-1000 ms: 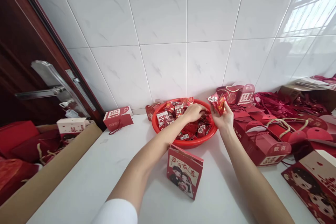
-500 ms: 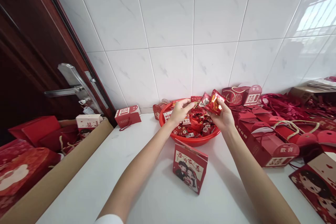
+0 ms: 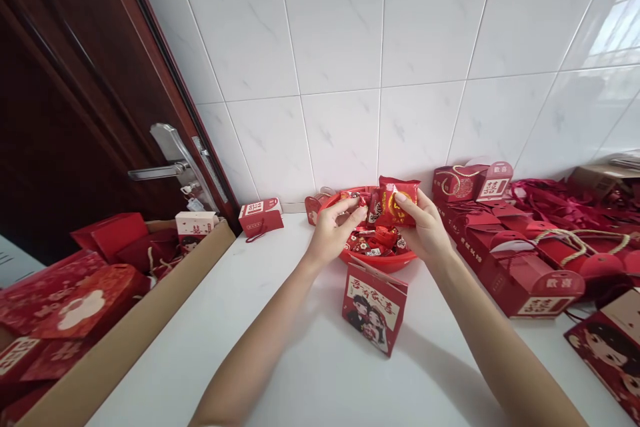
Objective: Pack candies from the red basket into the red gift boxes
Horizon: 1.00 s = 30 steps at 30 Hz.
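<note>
My right hand (image 3: 427, 227) grips a shiny red candy packet (image 3: 399, 201) with gold print, thumb across its front, above a red plastic basin (image 3: 373, 261). Behind the packet's left edge shows a smaller dark red packet (image 3: 373, 208); whether the same hand holds it I cannot tell. My left hand (image 3: 333, 230) pinches a small red wrapped candy (image 3: 357, 200) over the basin's left side. Wrapped sweets (image 3: 383, 240) fill the basin. Just in front of it stands a red and cream gift box (image 3: 375, 307) printed with a cartoon couple, its top slightly parted.
A cardboard carton (image 3: 150, 310) of red gift boxes lies along the left, beside a dark wooden door (image 3: 65, 80). One small red box (image 3: 261, 218) stands by the tiled wall. Several red boxes (image 3: 530, 273) with rope handles crowd the right side.
My left hand has closed on a small candy at the basin. My right hand has turned the red packet so its front faces me. The view has shifted slightly left.
</note>
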Available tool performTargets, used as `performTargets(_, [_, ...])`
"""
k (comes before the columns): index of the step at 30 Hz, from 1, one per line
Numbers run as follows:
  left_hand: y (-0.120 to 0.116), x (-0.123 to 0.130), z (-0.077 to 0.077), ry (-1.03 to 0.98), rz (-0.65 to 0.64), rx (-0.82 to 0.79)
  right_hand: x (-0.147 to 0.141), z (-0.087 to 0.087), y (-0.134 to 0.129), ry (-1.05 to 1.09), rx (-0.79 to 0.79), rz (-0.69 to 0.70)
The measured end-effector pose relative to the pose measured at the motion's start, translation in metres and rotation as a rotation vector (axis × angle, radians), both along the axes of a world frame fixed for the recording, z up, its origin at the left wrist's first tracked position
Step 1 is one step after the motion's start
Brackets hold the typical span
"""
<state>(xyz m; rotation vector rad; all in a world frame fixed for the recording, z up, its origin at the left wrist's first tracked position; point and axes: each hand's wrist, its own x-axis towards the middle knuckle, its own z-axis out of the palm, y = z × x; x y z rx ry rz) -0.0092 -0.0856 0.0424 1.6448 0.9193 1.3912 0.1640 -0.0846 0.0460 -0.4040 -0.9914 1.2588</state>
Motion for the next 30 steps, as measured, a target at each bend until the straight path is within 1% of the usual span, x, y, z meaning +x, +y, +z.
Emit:
performTargets(4, [-0.009,-0.004,0.001,-0.012,-0.026,-0.006,0.002,0.006,-0.008,-0.069,0.036,-0.01])
performTargets(6, [-0.015,-0.011,0.001,-0.007,-0.03,0.02,0.006,0.011,-0.011,-0.078,0.061,-0.027])
performTargets(7, [-0.018,-0.015,0.001,0.016,-0.052,0.043,0.009,0.014,-0.013,-0.073,0.074,-0.038])
performTargets(8, [-0.022,-0.02,0.0,0.058,-0.098,0.069,0.013,0.017,-0.014,-0.064,0.087,-0.051])
performTargets(10, [-0.028,-0.031,-0.004,0.189,-0.25,0.105,0.021,0.023,-0.016,-0.053,0.105,-0.067])
performTargets(12, [-0.033,-0.037,-0.01,0.332,-0.391,0.1,0.029,0.028,-0.019,-0.066,0.113,-0.065])
performTargets(13, [-0.035,-0.038,-0.014,0.379,-0.423,0.083,0.032,0.03,-0.021,-0.084,0.117,-0.055])
performTargets(14, [-0.036,-0.037,-0.019,0.402,-0.424,0.063,0.035,0.031,-0.023,-0.108,0.12,-0.04])
performTargets(15, [-0.037,-0.035,-0.023,0.404,-0.398,0.044,0.038,0.032,-0.025,-0.137,0.124,-0.02])
performTargets(18, [-0.035,-0.025,-0.036,0.319,-0.259,-0.015,0.042,0.032,-0.03,-0.253,0.125,0.057])
performTargets(20, [-0.034,-0.019,-0.041,0.255,-0.189,-0.07,0.044,0.03,-0.031,-0.333,0.125,0.098])
performTargets(22, [-0.034,-0.016,-0.042,0.231,-0.154,-0.107,0.043,0.027,-0.031,-0.403,0.148,0.125])
performTargets(25, [-0.036,-0.017,-0.037,0.25,-0.159,-0.167,0.04,0.024,-0.028,-0.478,0.188,0.157])
performTargets(28, [-0.04,-0.02,-0.029,0.278,-0.244,-0.24,0.034,0.022,-0.025,-0.527,0.208,0.198])
performTargets(30, [-0.041,-0.022,-0.024,0.299,-0.297,-0.243,0.03,0.021,-0.024,-0.582,0.21,0.246])
